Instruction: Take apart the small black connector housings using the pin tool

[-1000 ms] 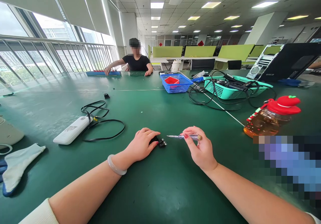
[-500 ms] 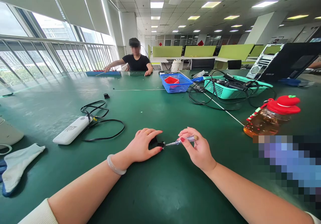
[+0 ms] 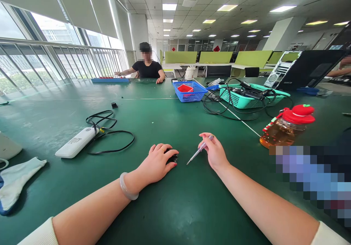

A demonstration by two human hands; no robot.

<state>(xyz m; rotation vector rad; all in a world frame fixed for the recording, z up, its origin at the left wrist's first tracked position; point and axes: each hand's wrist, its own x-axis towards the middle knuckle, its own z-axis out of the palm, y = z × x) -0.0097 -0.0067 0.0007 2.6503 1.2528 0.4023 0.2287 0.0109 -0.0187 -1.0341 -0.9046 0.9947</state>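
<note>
My left hand (image 3: 157, 164) rests on the green table, its fingers curled over a small black part (image 3: 172, 158) with metal pins along its right end. Most of that part is hidden under the palm and fingers, so its kind does not show. To the right, my right hand (image 3: 215, 151) grips a small screwdriver (image 3: 201, 148) by its clear purplish handle. The screwdriver slants down to the left, and its tip stands a short way right of the black part, apart from it.
A white power strip (image 3: 76, 142) with a looped black cord lies left. On the right stands a red-capped bottle (image 3: 283, 129). Farther back are a blue basket (image 3: 190, 95), a teal basket (image 3: 241, 101) with cables, and a person (image 3: 148, 67) across the table. A cloth (image 3: 20, 181) lies far left.
The screwdriver tip has come away from the black part and now points more steeply downward. My left-hand fingers have closed further over the part. The view has shifted slightly.
</note>
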